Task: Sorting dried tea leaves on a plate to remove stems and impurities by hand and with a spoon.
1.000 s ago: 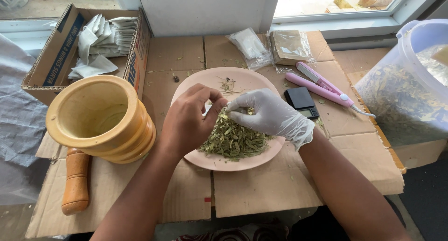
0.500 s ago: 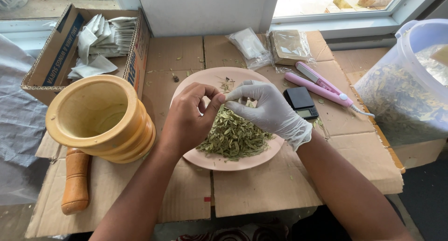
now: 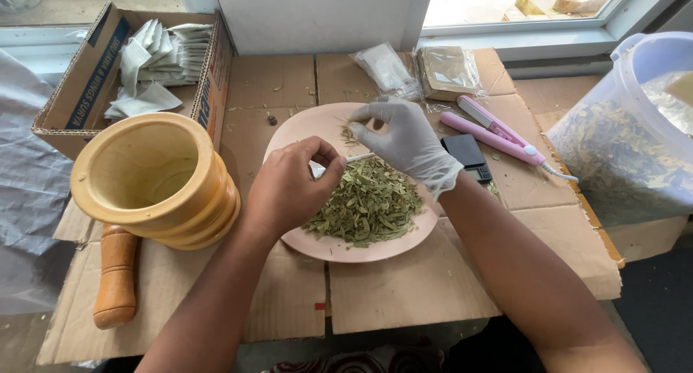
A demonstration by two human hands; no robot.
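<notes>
Left hand: my left hand (image 3: 289, 189) is bare. I curl it over the near left part of the plate. Thumb & first finger are pinched on a thin white stick (image 3: 354, 158).
Right hand: my right hand (image 3: 404, 143) has a white glove on. I hold it over the far part of the plate. Fingertips (image 3: 359, 129) are pressed together on a few bits of dry leaf. The other end of the stick goes under this hand, can't tell if it touches.
White stick: small & thin, lies between both hands, just above the leaves.
Leaves: a pile of dry green leaves (image 3: 368, 203) sits on the near right half of the plate, under & between my hands.
Plate: round pink plate (image 3: 289, 131) on the cardboard table top (image 3: 404, 286), right in front of me. The far left part is almost bare, w/ a few crumbs.
Mortar: big yellow wooden mortar (image 3: 155, 181) stands upright, left of the plate, close to it.
Pestle: wooden pestle (image 3: 115, 275) lies flat near the mortar, partly under it.
Box: cardboard box (image 3: 79, 91) at far left w/ white paper bags inside.
Right side: small black scale (image 3: 468, 155) just beside the plate, then a pink flat sealer tool (image 3: 494, 133).
Far side: clear bags (image 3: 390, 70) by the window.
Bucket: see-thru tub (image 3: 628, 138) at far right, full of more dry leaves.
</notes>
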